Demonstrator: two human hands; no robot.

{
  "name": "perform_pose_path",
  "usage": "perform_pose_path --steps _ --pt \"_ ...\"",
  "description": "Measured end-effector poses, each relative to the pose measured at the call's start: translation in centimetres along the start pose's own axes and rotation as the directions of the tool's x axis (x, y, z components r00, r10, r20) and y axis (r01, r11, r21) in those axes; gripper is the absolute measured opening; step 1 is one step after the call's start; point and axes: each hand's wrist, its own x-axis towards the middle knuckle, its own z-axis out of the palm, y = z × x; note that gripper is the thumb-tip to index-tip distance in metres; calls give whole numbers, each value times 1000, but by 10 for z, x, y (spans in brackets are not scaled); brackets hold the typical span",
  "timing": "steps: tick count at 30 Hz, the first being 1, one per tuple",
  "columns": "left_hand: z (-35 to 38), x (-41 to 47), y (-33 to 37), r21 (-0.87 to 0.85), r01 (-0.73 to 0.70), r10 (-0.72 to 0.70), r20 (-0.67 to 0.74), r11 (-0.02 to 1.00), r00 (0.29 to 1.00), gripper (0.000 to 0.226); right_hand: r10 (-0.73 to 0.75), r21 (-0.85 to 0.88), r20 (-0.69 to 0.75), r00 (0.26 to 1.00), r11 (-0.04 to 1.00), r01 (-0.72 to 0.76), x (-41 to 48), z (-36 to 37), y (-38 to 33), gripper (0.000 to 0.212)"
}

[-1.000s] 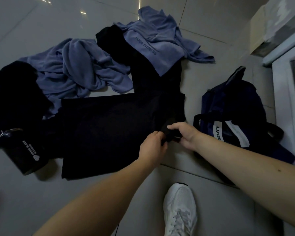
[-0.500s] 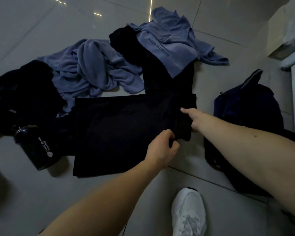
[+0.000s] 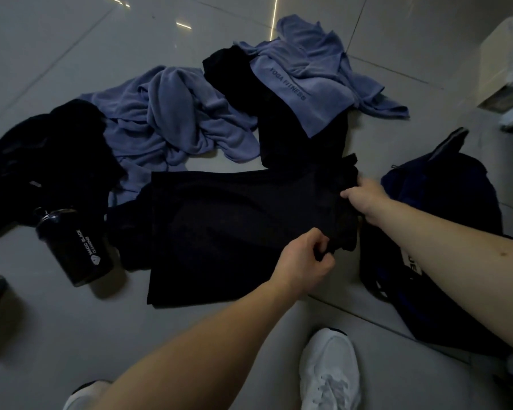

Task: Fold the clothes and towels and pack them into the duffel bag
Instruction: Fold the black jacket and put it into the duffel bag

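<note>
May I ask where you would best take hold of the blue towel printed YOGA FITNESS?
Probably pinch the blue towel at both ends of its printed hem, coming from the near side: that band lies flat over the black clothing, while the rest is bunched behind.

One wide-angle view, worn on the person's head; it faces forward and steeply down at the tiled floor (image 3: 57, 335); the left forearm enters from the bottom edge and the right from the right edge, meeting near mid-frame where the left hand (image 3: 304, 261) and right hand (image 3: 365, 196) grip the black garment (image 3: 234, 226) — close to the lens; a white shoe (image 3: 328, 371) at the bottom edge lies almost straight beneath the camera; the blue towels (image 3: 175, 113) lie farthest, toward the top — the duffel bag (image 3: 444, 196) sits at the right.
</note>
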Motion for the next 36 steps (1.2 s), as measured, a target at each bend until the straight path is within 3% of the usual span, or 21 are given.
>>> perform_pose_path --steps 4,11,14,18,23,27,31,33,36 --pt "7 -6 12 -95 34 -35 -6 995 999 21 -92 64 21 995 994 91 -7 -7 -3 29" --pt "-14 -38 18 -357 46 -107 -152 933 983 29 -251 85 65 966 966 245 -32 26 -34 26" --pt "-31 -58 14 -388 7 -118 -263 922 958 31 -364 -8 95 926 930 367 -53 52 -58 28" --pt "-53 -86 -4 -443 23 -210 -378 896 902 34 -488 -169 238 840 830 531 -88 98 -83 31" --pt "-74 -112 -44 -502 88 -368 -493 860 788 37 -503 -312 360 786 729 610 -122 163 -84 31" --pt "-88 -131 -85 -530 196 -505 -538 825 675 36 -478 -331 431 765 704 628 -139 217 -73 38" --pt "-102 -146 -113 -536 413 -665 -461 736 587 34 -307 -388 595 743 699 600 -144 251 -49 79" --pt "-108 -152 -123 -471 540 -716 -433 698 548 35 -288 -425 582 761 690 586 -141 254 -36 77" --pt "-113 -156 -132 -418 637 -760 -412 648 503 37 -375 -418 500 780 685 597 -134 239 -17 59"
